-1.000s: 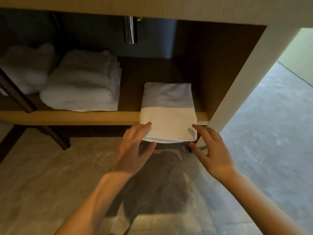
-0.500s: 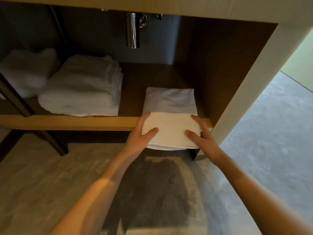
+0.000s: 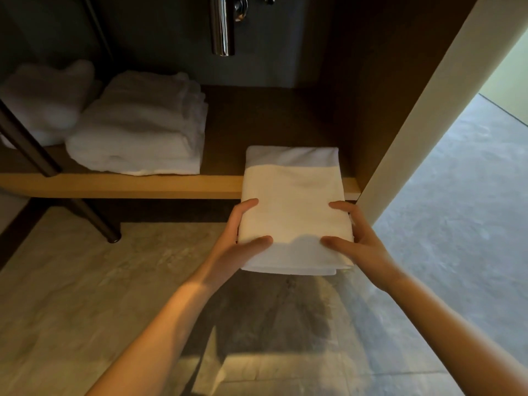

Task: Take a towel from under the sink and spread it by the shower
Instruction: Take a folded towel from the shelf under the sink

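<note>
A folded white towel (image 3: 294, 207) lies half on the wooden shelf (image 3: 143, 185) under the sink, its near half jutting out past the shelf's front edge over the floor. My left hand (image 3: 240, 247) grips its left side, thumb on top and fingers beneath. On the opposite side my right hand (image 3: 357, 241) holds it the same way. The shower is not in view.
A stack of thick white towels (image 3: 143, 132) and a crumpled white towel (image 3: 43, 98) sit further left on the shelf. A chrome drain pipe (image 3: 223, 27) hangs above. A dark slanted leg (image 3: 57, 178) crosses at left. The vanity's pale side panel (image 3: 423, 110) stands right, stone floor (image 3: 457, 210) beyond.
Both hands went from reaching for the towel's front edge to gripping its two sides. The towel has slid toward me, further out over the shelf's edge.
</note>
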